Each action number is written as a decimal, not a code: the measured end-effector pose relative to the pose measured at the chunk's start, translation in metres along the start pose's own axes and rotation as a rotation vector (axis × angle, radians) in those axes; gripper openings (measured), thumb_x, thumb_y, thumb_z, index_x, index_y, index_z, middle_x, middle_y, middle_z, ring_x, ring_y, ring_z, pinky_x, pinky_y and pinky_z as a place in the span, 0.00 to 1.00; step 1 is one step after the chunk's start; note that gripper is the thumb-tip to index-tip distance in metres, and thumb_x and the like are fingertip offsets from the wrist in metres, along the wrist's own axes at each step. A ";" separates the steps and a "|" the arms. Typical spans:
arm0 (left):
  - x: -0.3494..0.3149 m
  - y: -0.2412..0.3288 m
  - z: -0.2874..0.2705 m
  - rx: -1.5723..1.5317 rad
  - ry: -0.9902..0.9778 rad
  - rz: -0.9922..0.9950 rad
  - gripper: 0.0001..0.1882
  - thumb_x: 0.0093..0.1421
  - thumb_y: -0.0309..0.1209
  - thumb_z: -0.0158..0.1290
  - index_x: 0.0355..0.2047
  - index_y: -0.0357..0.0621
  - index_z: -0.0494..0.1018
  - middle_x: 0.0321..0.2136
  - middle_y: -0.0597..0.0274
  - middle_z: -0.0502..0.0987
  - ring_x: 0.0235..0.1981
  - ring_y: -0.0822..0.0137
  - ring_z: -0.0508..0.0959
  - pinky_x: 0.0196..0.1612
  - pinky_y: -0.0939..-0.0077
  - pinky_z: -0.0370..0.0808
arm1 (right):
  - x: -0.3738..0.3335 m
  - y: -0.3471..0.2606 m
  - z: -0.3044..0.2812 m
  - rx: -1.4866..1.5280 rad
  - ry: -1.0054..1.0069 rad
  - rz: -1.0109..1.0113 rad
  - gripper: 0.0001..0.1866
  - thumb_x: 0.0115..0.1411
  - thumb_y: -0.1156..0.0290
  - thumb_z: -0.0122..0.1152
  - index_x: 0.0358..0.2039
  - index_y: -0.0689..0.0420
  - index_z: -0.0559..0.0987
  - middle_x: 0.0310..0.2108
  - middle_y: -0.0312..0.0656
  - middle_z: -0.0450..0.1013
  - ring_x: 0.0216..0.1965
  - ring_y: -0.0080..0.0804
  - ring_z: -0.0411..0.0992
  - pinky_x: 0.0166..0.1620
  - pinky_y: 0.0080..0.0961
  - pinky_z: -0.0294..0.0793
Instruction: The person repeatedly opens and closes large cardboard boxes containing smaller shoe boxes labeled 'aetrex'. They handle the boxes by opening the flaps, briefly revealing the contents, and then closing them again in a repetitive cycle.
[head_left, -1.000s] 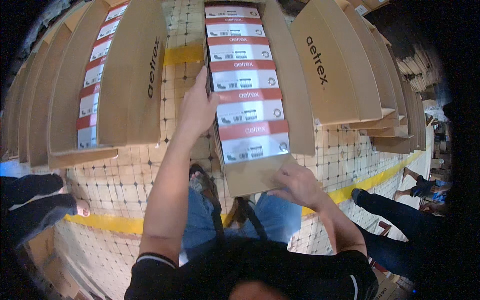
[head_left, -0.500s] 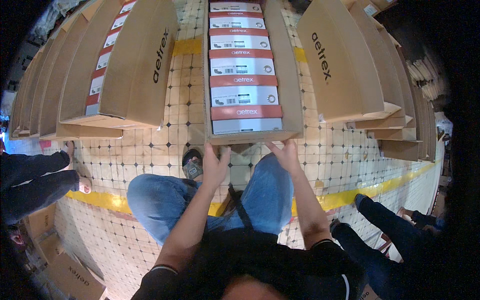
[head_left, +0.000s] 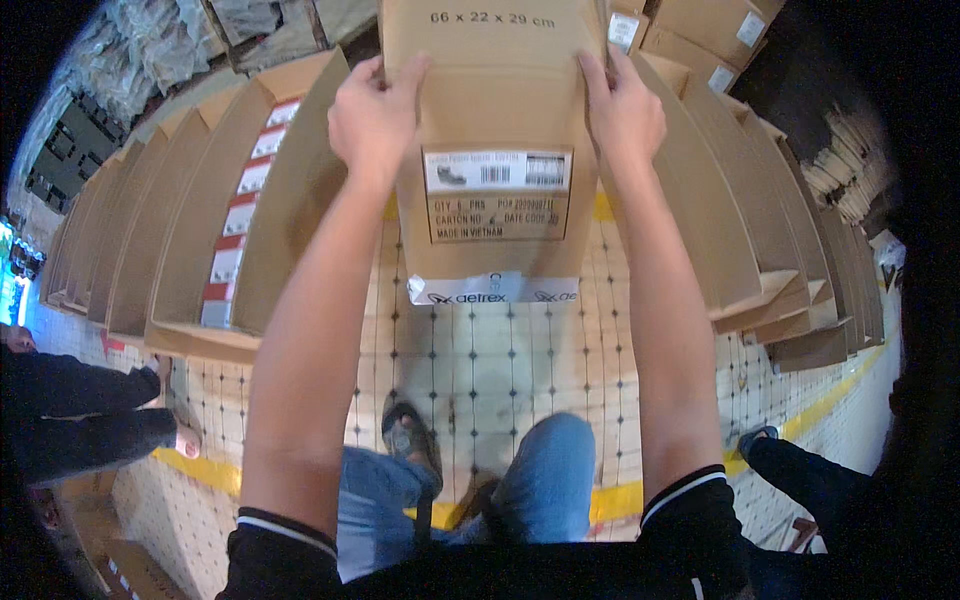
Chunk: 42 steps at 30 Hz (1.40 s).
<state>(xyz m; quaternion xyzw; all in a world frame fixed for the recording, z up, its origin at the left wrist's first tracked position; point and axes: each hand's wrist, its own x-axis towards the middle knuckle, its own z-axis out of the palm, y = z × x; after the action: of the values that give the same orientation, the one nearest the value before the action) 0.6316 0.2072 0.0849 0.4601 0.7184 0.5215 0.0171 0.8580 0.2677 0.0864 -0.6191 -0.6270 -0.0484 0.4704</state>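
Both hands clamped on a brown carton between two rows

We hold the brown carton (head_left: 495,110) straight ahead of us, its printed face turned our way. Our left hand (head_left: 375,120) is closed over its upper left edge, thumb on the front and fingers curled mostly out of sight behind. Our right hand (head_left: 625,110) grips the upper right edge in the same way. A pale label (head_left: 498,170) sits mid-face, and white printed tape (head_left: 500,289) runs along the lower edge. We cannot tell whether that edge touches the tiled floor (head_left: 490,365).

On our left stands a row of open cartons (head_left: 290,200), one packed with red-and-white boxes (head_left: 240,220); on our right, a second row (head_left: 720,220) angles away. Strips of tile show beside the carton's lower sides, the right one narrow. Our forearms overlap the near ends of both rows, so how much room is there we cannot judge.

Between the taped edge and our sandalled foot (head_left: 412,440), more tile shows. A yellow stripe (head_left: 615,500) crosses beside our bent knee (head_left: 550,470). Other people's legs stand well apart, left (head_left: 85,400) and right (head_left: 810,475).
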 end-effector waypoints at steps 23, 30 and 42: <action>0.092 0.024 0.024 0.122 -0.065 0.001 0.28 0.52 0.60 0.58 0.41 0.52 0.80 0.38 0.57 0.81 0.43 0.57 0.80 0.45 0.60 0.75 | 0.085 -0.009 0.048 -0.079 -0.042 -0.001 0.34 0.61 0.35 0.42 0.59 0.42 0.72 0.45 0.51 0.77 0.49 0.51 0.74 0.51 0.46 0.72; 0.083 0.013 0.020 0.100 -0.092 0.005 0.30 0.51 0.61 0.58 0.42 0.51 0.79 0.38 0.56 0.81 0.43 0.56 0.80 0.45 0.59 0.75 | 0.068 -0.011 0.042 -0.041 -0.112 0.032 0.35 0.61 0.33 0.41 0.60 0.41 0.71 0.48 0.46 0.76 0.52 0.48 0.72 0.54 0.43 0.70; -0.109 -0.082 -0.045 -0.316 -0.271 -0.022 0.26 0.60 0.45 0.57 0.50 0.36 0.72 0.39 0.49 0.81 0.40 0.62 0.81 0.46 0.65 0.75 | -0.131 0.051 -0.040 0.194 -0.322 -0.084 0.24 0.63 0.55 0.57 0.52 0.59 0.74 0.37 0.52 0.74 0.39 0.46 0.75 0.43 0.38 0.72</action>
<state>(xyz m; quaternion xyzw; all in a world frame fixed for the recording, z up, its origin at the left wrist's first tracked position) 0.6193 0.0975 -0.0073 0.5097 0.6238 0.5609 0.1912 0.8934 0.1574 -0.0029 -0.5441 -0.7211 0.0925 0.4188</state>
